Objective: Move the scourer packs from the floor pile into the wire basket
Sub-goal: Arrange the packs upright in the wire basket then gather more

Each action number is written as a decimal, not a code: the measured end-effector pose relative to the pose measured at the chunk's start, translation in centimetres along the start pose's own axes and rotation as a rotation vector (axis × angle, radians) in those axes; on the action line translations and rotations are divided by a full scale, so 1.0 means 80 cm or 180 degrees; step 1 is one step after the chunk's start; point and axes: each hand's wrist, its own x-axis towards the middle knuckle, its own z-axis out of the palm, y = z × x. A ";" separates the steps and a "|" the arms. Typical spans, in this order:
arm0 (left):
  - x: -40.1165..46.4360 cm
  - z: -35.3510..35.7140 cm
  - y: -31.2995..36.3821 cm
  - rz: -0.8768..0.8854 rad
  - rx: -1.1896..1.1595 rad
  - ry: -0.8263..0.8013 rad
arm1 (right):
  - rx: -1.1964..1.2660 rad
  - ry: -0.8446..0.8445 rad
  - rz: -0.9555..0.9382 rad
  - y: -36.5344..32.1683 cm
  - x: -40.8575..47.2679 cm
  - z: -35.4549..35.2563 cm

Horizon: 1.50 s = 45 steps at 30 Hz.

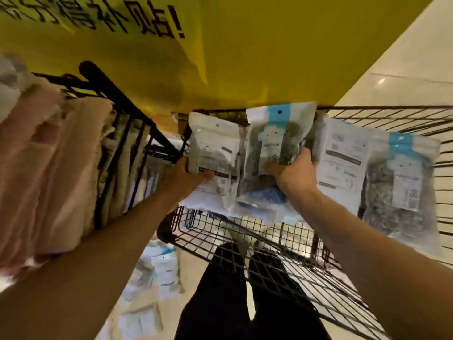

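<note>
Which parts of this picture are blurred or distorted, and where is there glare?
Head view: wide-angle lens bends the wire basket and yellow sign; pink towels at left are smeared; print on the scourer packs is unreadable; one small glare spot on the floor.

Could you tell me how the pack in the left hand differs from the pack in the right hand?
The left-hand pack shows a mostly white printed face; the right-hand pack shows a clear window with dark scourers and a blue header band. The left hand grips its pack at the lower left edge; the right hand grips its pack lower right. Both stand upright above the wire basket.
</note>
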 end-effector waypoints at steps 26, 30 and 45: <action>-0.131 -0.019 -0.045 0.0494 0.0262 -0.0041 | -0.1291 -0.0617 -0.1046 0.016 -0.128 -0.017; -0.186 -0.040 -0.063 0.0450 0.0269 0.0164 | -0.1349 -0.1095 -0.1222 0.012 -0.166 -0.025; -0.548 0.046 -0.286 -0.0940 -0.1723 0.1753 | -0.2034 -0.2293 -0.1097 0.110 -0.256 -0.029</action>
